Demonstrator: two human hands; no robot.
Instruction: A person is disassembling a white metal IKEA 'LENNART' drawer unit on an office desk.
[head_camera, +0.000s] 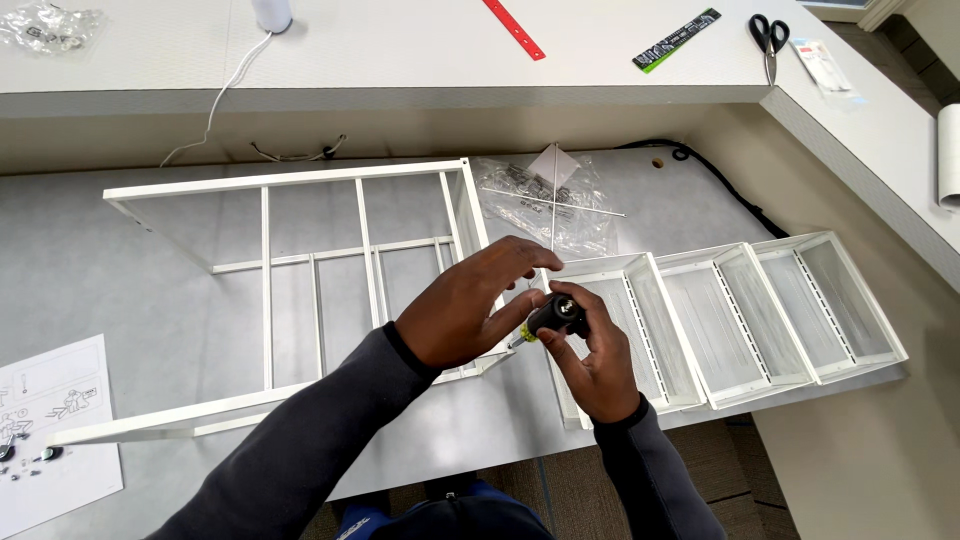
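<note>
My right hand (597, 358) grips a stubby screwdriver (552, 316) with a black handle and a green-yellow collar. My left hand (468, 305) curls over the tool's tip end, fingers pinched near the corner of a white metal rack frame (300, 290) that lies on the grey table (90, 270). What the left fingers pinch is hidden. A row of white mesh shelf trays (740, 310) lies just right of my hands.
A clear bag of hardware and thin rods (545, 200) lies behind the hands. An instruction sheet (55, 420) with small screws sits front left. On the raised white counter are scissors (768, 38), a red ruler (515, 30), a black strip (676, 40) and a white cable (225, 90).
</note>
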